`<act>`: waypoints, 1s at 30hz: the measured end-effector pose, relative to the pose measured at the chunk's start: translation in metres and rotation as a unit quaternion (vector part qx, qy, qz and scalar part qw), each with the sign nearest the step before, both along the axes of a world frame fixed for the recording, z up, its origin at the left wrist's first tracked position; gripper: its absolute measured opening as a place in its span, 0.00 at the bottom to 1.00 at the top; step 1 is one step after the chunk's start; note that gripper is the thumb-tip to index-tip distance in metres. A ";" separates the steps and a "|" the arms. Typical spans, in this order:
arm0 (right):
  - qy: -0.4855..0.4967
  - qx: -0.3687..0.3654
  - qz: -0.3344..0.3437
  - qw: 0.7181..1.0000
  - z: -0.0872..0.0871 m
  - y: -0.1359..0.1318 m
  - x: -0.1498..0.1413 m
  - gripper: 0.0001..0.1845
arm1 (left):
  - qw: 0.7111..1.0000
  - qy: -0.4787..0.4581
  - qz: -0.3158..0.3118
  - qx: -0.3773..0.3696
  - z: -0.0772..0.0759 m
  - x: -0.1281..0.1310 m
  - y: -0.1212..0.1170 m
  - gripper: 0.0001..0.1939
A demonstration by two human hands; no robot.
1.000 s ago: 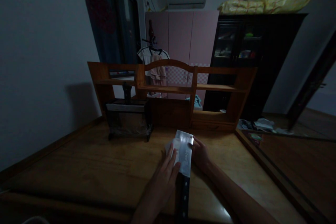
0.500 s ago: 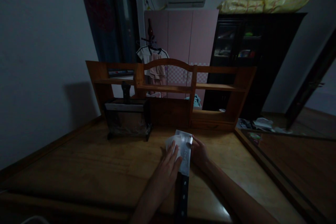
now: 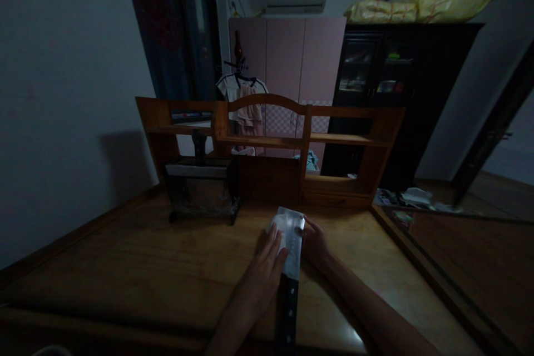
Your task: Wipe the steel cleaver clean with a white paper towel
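Observation:
A cleaver (image 3: 292, 245) lies flat on the wooden table (image 3: 146, 267), its broad steel blade pointing away from me and its dark handle (image 3: 287, 311) toward me. A white cloth or tissue (image 3: 277, 231) rests on the blade's left part. My left hand (image 3: 262, 272) lies with fingers stretched over the cloth and blade. My right hand (image 3: 315, 245) presses on the blade's right edge, its fingers curled against the steel.
A dark knife block (image 3: 202, 192) stands at the back left of the table. Behind it rises a wooden shelf unit (image 3: 271, 144). Beyond are a pink wardrobe (image 3: 287, 61), a dark cabinet (image 3: 400, 83) and a wall on the left.
My left hand has slid the white cloth a little to the right along the blade. The view has shifted slightly; the cleaver and my right hand stay in place.

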State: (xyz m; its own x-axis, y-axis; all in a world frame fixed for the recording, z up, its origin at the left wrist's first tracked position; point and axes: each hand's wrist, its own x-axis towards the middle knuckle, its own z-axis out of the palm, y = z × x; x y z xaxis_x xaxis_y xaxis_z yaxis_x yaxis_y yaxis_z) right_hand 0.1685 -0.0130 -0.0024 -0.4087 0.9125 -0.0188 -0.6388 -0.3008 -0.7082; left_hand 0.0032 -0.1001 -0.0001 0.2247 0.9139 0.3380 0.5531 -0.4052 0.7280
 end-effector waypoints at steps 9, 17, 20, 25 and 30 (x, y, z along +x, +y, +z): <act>0.003 -0.024 0.015 1.000 0.003 -0.002 0.000 0.20 | 0.999 0.048 0.002 0.021 -0.006 -0.003 -0.004 0.26; 0.001 -0.041 0.010 0.999 0.004 -0.002 -0.001 0.20 | 0.994 0.105 0.004 0.036 -0.013 -0.006 -0.014 0.30; -0.004 -0.042 0.005 0.999 0.005 -0.002 -0.001 0.19 | 0.994 0.102 0.011 0.026 -0.012 -0.005 -0.008 0.29; -0.008 -0.028 0.016 0.999 0.005 -0.004 -0.001 0.19 | 0.993 0.111 -0.005 0.047 -0.009 -0.005 0.003 0.28; -0.006 -0.015 0.011 1.000 0.002 -0.002 -0.001 0.20 | 0.989 0.132 0.009 0.067 -0.014 -0.006 0.004 0.28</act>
State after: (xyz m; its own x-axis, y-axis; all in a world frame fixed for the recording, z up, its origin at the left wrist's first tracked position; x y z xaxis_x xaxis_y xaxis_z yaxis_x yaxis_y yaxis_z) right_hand 0.1675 -0.0154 -0.0002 -0.4277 0.9025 -0.0506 -0.6237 -0.3351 -0.7061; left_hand -0.0025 -0.0966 -0.0141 0.3059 0.8693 0.3883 0.7240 -0.4773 0.4980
